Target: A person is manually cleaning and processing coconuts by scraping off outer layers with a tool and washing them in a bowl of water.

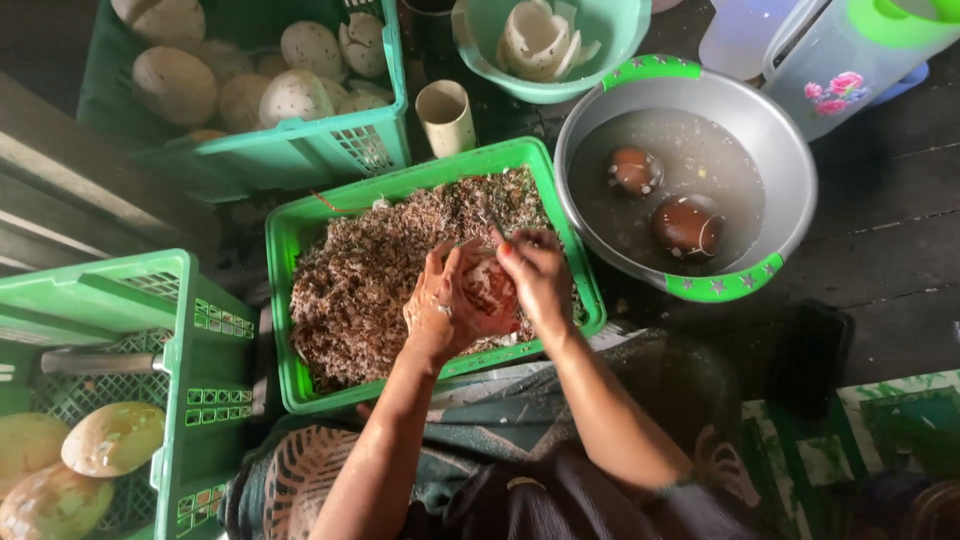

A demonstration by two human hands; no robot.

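My left hand (440, 305) cups a round brownish coconut (490, 285), partly peeled with pale patches, over a green plastic tray (285, 260) full of brown and white shavings. My right hand (535, 275) presses on the coconut's right side, with a thin tool barely visible at its fingertips. A ring shows on my left hand. Most of the coconut is hidden by my fingers.
A grey basin (790, 170) of cloudy water with two brown coconuts (688, 225) sits right. A green crate (370, 150) of pale peeled coconuts stands top left, another green crate (215, 350) with shell halves lower left. A teal bowl (610, 50), a cup (445, 115) and a plastic jug (840, 60) are behind.
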